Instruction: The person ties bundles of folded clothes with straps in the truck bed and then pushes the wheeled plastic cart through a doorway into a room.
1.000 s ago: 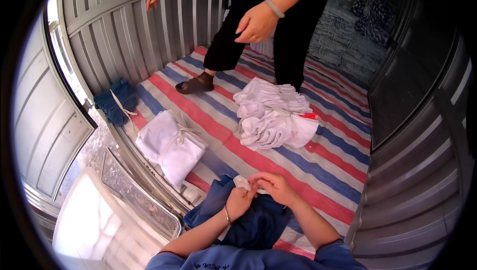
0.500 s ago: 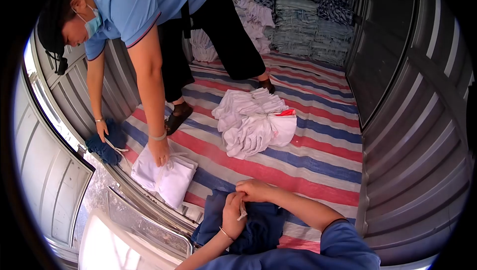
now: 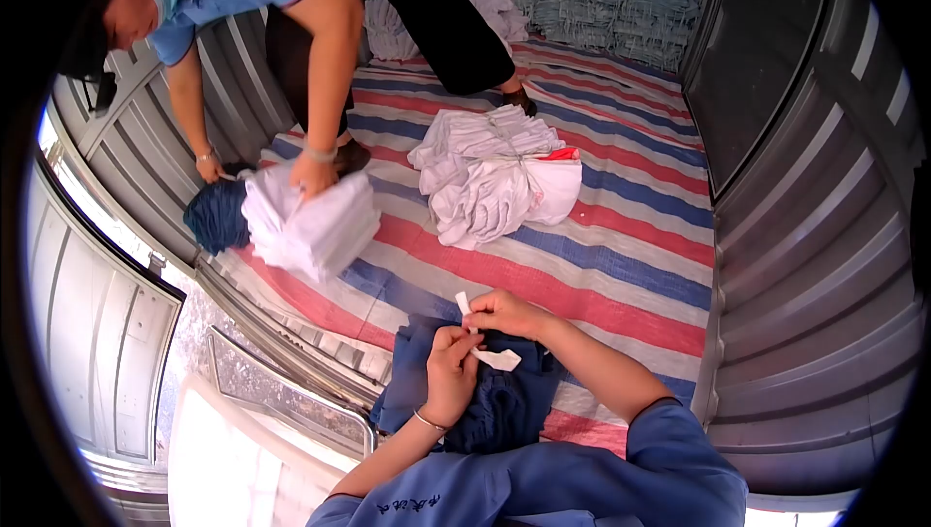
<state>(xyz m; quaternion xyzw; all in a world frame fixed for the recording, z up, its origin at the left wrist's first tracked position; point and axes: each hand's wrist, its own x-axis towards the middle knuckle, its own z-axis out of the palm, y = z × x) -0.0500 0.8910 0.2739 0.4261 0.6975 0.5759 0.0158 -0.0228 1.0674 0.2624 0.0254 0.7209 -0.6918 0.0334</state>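
Pinching a white strip, the left hand and right hand nearly meet over a blue bundle at the striped sheet's near end. Beyond, a co-worker's hand is on a white bundle, beside a dark-blue one; a tied white stack lies apart, rightward.

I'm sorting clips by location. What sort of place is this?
Probably a cargo compartment, perhaps a truck's: ribbed grey metal wall, red, white and blue striped plastic sheet underfoot, tied white cloth bundle.
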